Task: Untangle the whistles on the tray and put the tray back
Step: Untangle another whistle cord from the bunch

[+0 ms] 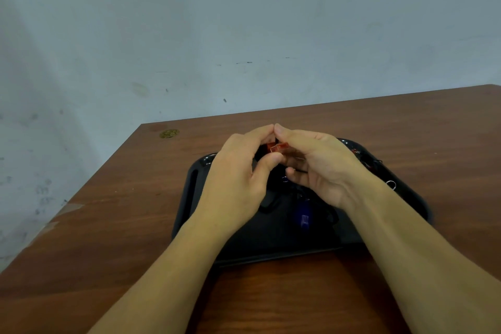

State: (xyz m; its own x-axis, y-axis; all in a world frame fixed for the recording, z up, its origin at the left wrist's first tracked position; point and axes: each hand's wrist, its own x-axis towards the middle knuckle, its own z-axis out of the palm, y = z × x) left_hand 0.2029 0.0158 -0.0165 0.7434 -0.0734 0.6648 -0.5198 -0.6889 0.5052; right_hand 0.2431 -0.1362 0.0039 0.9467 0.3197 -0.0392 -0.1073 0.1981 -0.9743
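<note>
Above the black tray [189, 190] on the tabletop [108, 225], my left hand [238, 179] and right hand [322, 171] both pinch the red whistle [278, 148]. It's light, hard, probably slick plastic; its thin cord will snag, so I'd grip the body.

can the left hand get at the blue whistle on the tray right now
Probably not at once: the left hand grips the red translucent plastic whistle together with the right hand. The blue translucent plastic whistle lies uncovered on the black plastic tray just below.
</note>
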